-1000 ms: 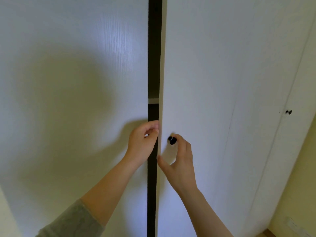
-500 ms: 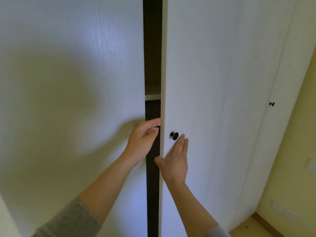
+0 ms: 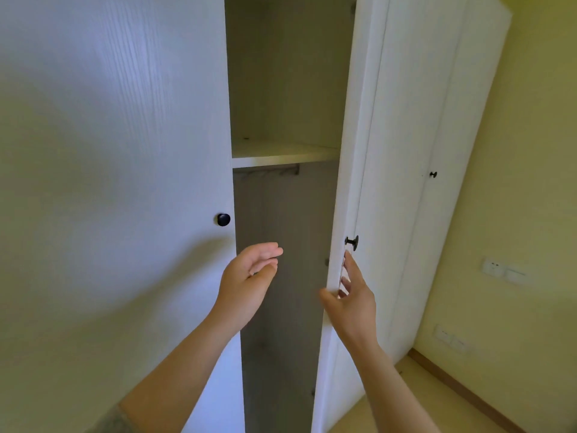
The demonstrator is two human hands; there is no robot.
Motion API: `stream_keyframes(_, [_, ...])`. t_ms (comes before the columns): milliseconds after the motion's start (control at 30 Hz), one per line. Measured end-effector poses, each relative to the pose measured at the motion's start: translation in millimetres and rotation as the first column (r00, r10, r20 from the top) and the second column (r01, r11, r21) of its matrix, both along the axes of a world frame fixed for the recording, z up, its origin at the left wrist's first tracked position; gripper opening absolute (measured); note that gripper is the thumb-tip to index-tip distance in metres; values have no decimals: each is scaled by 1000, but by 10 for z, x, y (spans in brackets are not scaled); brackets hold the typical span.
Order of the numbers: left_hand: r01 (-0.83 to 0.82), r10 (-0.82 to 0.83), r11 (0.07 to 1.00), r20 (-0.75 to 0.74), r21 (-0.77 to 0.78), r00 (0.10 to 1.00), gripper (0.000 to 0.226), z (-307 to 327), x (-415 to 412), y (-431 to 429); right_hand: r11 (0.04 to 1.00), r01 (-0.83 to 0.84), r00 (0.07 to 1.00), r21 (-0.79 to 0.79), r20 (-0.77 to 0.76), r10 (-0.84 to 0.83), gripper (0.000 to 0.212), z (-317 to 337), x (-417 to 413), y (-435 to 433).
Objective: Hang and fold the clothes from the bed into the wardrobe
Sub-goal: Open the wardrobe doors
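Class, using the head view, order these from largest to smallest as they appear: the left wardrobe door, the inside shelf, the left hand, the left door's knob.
1. left wardrobe door
2. inside shelf and left hand: they look alike in size, and the hand is nearer the camera, so unranked
3. left door's knob

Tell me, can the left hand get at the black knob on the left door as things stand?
Probably yes. The left hand is open and holds nothing. It hovers just below and to the right of the knob, and nothing lies between them.
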State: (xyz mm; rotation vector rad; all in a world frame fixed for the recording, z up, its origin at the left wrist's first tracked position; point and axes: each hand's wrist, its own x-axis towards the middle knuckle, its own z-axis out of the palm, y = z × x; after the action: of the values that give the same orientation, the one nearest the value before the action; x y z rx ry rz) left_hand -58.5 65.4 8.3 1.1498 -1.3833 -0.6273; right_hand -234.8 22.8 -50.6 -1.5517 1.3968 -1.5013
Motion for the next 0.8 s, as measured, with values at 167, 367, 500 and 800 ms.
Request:
stream_keyframes(167, [43, -43, 999, -17, 9, 999, 27, -29, -356, -90, 995, -102, 993, -18, 59, 103, 73, 65, -416, 136])
stream_keyframes(367, [121, -119, 992, -35, 48, 992, 28, -27, -871, -262, 993, -101, 991, -67, 85, 107, 43, 69, -1022, 227])
stream_keyframes(500, [169, -167, 984, -34, 61, 985, 26, -87, -1222, -330, 999, 28, 998, -22, 52, -27, 34, 47, -1553, 190])
stream_keyframes(800, [192, -193, 976, 2, 99, 981, 27, -248, -1823, -421, 970, 242, 970, -21, -11, -242, 43, 82, -2587, -43])
